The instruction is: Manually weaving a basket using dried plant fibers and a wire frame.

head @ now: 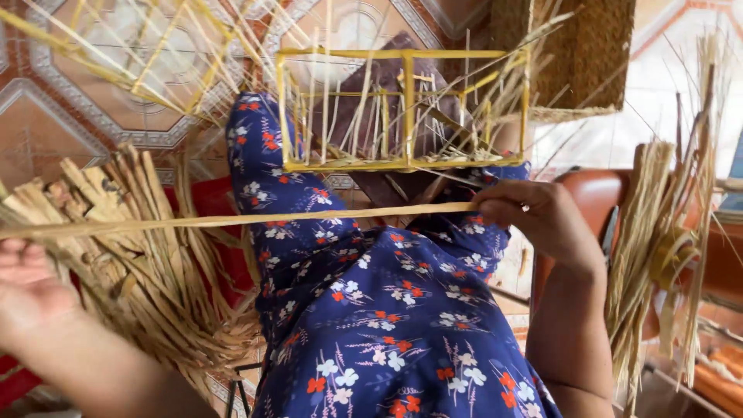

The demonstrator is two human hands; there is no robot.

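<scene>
We hold a long flat straw strip (240, 220) stretched nearly level across the middle of the frame. Our right hand (534, 220), right of centre, pinches the strip's right end between thumb and curled fingers, closed tight on it. Our left hand (27, 282) sits at the left edge, blurred and close to the camera; the strip's left end runs just above it, and we cannot tell whether the fingers grip it or how far they are open.

Beyond the strip, at upper centre, a box-shaped yellow frame (406, 108) rests over our knees, with pale strips standing upright between its bars and loose ends sticking out. Our legs, in a blue floral dress (387, 317), fill the lower middle of the frame.

At the left, a heap of dry straw strips (131, 255) lies on the patterned tiled floor (46, 116). At the right edge, a bundle of straw (658, 248) hangs beside a brown chair (592, 197).
</scene>
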